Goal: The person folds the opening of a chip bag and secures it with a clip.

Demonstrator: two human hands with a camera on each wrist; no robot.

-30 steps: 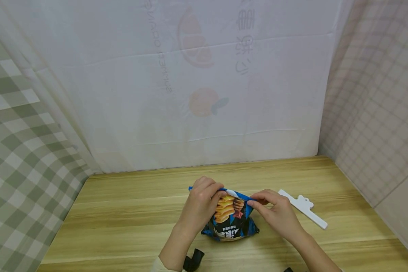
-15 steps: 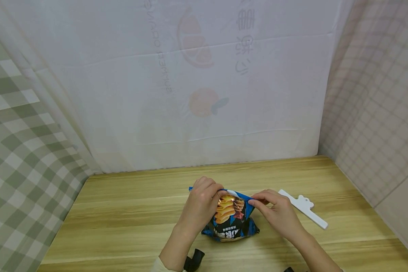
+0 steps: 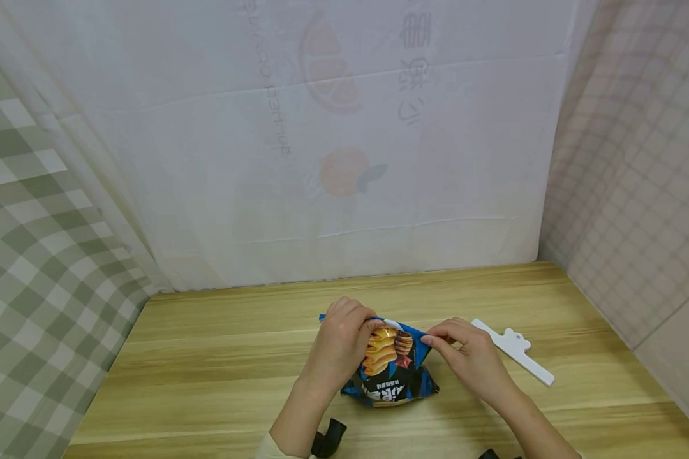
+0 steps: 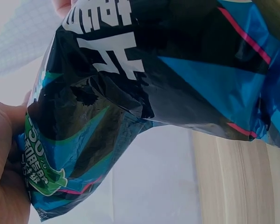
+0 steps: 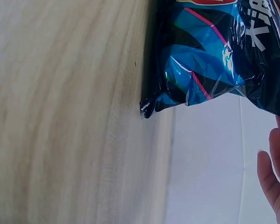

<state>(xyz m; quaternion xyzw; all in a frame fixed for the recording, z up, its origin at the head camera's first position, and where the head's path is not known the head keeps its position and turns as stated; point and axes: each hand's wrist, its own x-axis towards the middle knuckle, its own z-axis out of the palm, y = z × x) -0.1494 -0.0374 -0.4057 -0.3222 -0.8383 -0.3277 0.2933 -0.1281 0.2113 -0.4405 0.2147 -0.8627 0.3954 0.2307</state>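
Observation:
A black and blue chip bag (image 3: 386, 376) stands on the table with its printed front toward me and its blue top edge raised. My left hand (image 3: 342, 338) grips the left part of that top edge, fingers over the far side. At the right corner of the edge, my right hand (image 3: 471, 357) pinches the film between thumb and index finger. In the left wrist view the bag (image 4: 144, 79) fills most of the picture, with part of the left hand (image 4: 7, 163) at its edge. The right wrist view shows the bag's lower corner (image 5: 200, 70) and some right-hand fingers (image 5: 273, 172).
A white sealing clip (image 3: 513, 350) with a cloud-shaped tab lies on the wooden table (image 3: 218, 357), right of the bag. Black wrist-camera parts (image 3: 328, 440) show near the front edge. A white cloth (image 3: 235, 191) hangs behind; checked cloths (image 3: 29, 268) flank the sides.
Almost nothing differs. The right hand's pinch has shifted very slightly to the right along with the bag's corner; the left hand keeps its place.

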